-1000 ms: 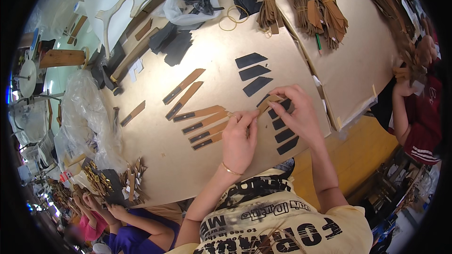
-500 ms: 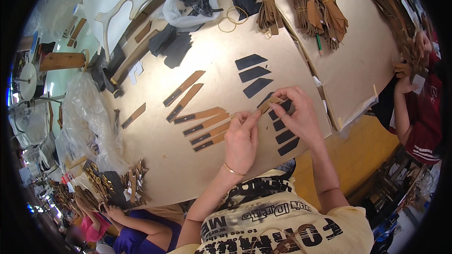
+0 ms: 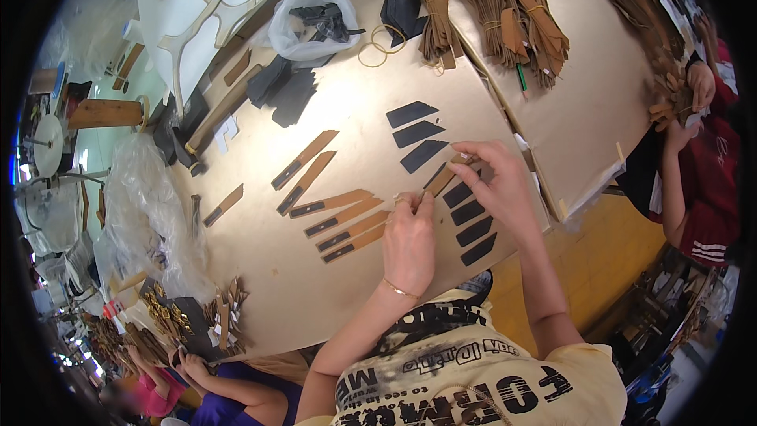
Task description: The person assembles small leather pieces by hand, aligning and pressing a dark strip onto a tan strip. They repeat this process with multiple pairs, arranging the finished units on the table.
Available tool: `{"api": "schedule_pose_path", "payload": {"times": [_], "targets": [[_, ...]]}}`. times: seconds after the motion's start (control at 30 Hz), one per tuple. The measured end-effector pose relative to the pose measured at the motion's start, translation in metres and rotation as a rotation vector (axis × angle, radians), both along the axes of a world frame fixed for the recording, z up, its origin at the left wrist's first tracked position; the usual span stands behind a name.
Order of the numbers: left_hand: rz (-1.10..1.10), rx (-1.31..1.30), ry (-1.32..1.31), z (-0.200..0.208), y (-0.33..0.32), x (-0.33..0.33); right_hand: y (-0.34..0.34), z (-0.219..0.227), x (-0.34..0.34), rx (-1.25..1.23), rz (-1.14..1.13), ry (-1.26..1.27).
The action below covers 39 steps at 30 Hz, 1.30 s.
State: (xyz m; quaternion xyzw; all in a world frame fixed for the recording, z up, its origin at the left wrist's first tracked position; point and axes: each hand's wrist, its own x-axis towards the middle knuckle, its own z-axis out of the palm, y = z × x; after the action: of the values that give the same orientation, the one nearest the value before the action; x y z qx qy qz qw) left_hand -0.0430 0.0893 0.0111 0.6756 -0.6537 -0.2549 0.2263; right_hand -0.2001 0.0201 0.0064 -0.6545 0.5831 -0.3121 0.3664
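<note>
Over the tabletop, a brown strip [image 3: 436, 182] with a dark patch stretches between my two hands. My right hand [image 3: 498, 186] pinches its upper end between thumb and fingers. My left hand [image 3: 410, 241], fingers drawn together, grips at the lower end; the fingers partly hide that end. To the left of it several brown strips with dark patches [image 3: 347, 225] lie fanned on the table. Dark slanted pieces [image 3: 418, 134] lie beyond my hands, and more dark pieces [image 3: 475, 230] sit beside and below my right hand.
Bundles of brown strips [image 3: 505, 20] and a green pencil [image 3: 521, 77] lie at the back right. A white plastic bag [image 3: 293, 41] holds black scraps at the back. Clear plastic sheeting [image 3: 150, 197] lies left. A co-worker's hand [image 3: 699, 85] handles brown strips at the right edge.
The strip between my hands has turned so its dark patch shows more. My left hand sits slightly lower against the strips. The whole view has shifted a little.
</note>
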Motion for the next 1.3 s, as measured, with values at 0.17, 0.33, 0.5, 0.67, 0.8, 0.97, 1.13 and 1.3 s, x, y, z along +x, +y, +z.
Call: {"api": "schedule_pose_path", "payload": {"times": [0.17, 0.33, 0.5, 0.67, 0.8, 0.97, 1.13, 1.3], "targets": [[-0.011, 0.010, -0.028, 0.001, 0.000, -0.001, 0.001, -0.005, 0.002, -0.034, 0.002, 0.058], [-0.071, 0.093, -0.063, 0.003, 0.001, 0.000, 0.003, -0.009, 0.004, -0.093, -0.017, 0.067], [-0.073, 0.106, -0.088, 0.004, 0.001, -0.001, 0.004, -0.009, 0.006, -0.108, -0.032, 0.068], [-0.074, 0.079, -0.091, 0.004, 0.000, 0.000, 0.005, -0.010, 0.009, -0.156, -0.022, 0.092], [-0.071, 0.099, -0.091, 0.004, 0.001, -0.002, 0.008, -0.013, 0.011, -0.230, -0.024, 0.141], [-0.037, 0.110, 0.014, 0.003, -0.002, 0.002, 0.015, -0.016, 0.014, -0.393, 0.057, 0.344], [-0.014, 0.023, 0.226, 0.004, -0.012, 0.020, 0.039, -0.005, 0.018, -0.435, 0.280, 0.462], [0.164, 0.138, 0.451, 0.013, -0.016, 0.024, 0.057, -0.001, 0.036, -0.443, 0.206, 0.467]]}}
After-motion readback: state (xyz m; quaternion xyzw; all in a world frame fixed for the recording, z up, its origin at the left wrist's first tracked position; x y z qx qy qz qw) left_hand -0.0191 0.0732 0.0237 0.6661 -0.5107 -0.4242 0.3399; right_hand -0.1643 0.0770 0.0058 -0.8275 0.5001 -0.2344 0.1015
